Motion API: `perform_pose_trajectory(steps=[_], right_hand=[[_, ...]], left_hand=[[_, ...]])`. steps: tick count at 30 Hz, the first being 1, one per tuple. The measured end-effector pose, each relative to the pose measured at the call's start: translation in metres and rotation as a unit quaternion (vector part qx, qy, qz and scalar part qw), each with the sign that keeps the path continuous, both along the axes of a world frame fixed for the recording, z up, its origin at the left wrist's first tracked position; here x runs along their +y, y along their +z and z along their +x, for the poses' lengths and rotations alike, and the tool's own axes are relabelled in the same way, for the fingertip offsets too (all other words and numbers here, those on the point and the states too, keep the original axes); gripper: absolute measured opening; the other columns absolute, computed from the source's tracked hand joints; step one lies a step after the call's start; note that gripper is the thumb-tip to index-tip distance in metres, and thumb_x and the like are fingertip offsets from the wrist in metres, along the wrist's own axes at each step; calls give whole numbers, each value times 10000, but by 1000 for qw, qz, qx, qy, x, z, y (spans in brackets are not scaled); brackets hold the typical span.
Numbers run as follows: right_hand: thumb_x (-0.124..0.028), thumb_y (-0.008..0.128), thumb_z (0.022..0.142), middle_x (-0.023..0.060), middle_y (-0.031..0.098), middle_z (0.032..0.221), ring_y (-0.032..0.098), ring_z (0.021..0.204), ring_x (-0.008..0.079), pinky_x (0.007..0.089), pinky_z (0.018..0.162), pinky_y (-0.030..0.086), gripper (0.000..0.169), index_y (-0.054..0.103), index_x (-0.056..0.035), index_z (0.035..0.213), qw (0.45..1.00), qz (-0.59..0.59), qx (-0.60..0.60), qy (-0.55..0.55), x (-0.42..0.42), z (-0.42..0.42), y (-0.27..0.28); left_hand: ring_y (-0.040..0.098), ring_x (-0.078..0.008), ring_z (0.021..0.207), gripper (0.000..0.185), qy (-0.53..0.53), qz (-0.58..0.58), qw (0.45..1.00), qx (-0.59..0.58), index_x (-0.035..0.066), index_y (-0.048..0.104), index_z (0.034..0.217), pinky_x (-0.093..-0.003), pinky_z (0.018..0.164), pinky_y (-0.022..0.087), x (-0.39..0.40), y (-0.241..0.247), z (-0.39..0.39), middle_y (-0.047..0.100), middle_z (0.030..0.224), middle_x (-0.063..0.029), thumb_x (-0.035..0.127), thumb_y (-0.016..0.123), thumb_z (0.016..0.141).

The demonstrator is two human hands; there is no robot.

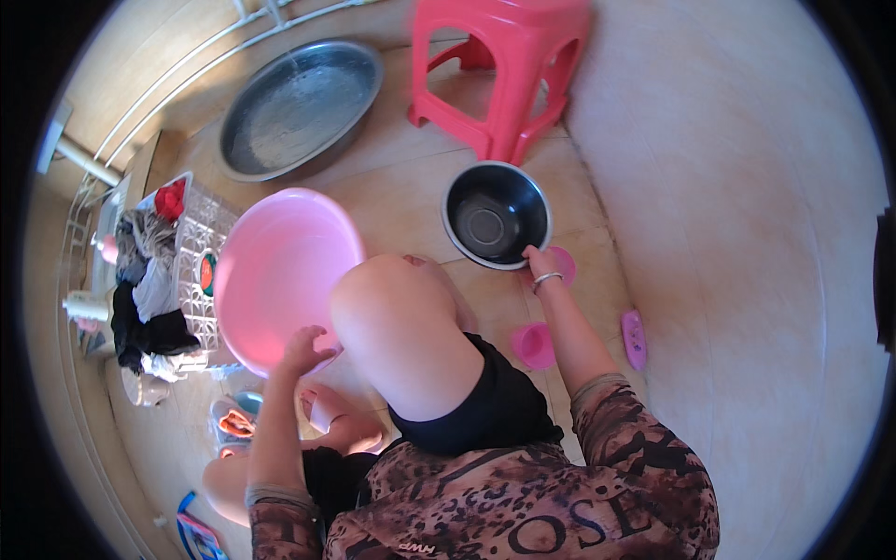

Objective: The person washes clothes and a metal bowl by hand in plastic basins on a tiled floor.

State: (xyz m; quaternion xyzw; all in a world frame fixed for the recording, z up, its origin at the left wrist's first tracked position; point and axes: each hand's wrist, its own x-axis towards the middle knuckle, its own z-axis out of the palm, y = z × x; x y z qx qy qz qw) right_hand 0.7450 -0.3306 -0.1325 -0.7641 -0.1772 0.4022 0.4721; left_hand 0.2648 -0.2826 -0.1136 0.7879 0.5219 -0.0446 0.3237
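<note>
My right hand (pixel 542 260), with a bracelet at the wrist, grips the rim of a round metal bowl (pixel 484 224). The bowl has a dark, shiny inside and nothing visible in it. At the near edge of a large pink plastic basin (pixel 280 273), my left hand (pixel 308 351) has its fingers apart and holds nothing. Whether it touches the basin's rim I cannot tell. My bent knee (pixel 385 301) partly hides the basin's right side.
A wide metal basin (pixel 301 105) of water and a red plastic stool (pixel 507 77) stand farther off. Clothes (pixel 150 280) fill a white plastic basket (pixel 203 245) at left. A pink cup (pixel 535 345) and a purple brush (pixel 634 339) lie at right.
</note>
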Motion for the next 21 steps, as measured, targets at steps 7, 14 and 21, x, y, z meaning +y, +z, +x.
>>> perform_pose_trajectory(steps=[7,14,21], right_hand=[[-217,500,666,54,473,643,467,555,182,315,492,410,221,520,-14,753,998,-11,-28,-63,-16,50,-97],[-131,516,618,100,570,754,538,679,211,328,609,421,284,552,59,826,988,50,-105,-100,-14,54,-73],[-171,525,647,179,597,869,564,774,268,351,671,420,362,556,92,893,978,15,-136,-157,-6,89,-75]], left_hand=[[526,-126,709,263,189,9,972,-142,11,542,945,-256,656,434,43,145,-108,567,779,-36,159,611,738],[534,-82,645,214,400,40,914,-56,82,534,929,-221,545,418,-31,215,-218,565,761,7,238,544,784],[516,-91,558,168,485,-84,870,-33,98,531,907,-228,484,411,-156,135,-299,552,705,9,216,540,788]])
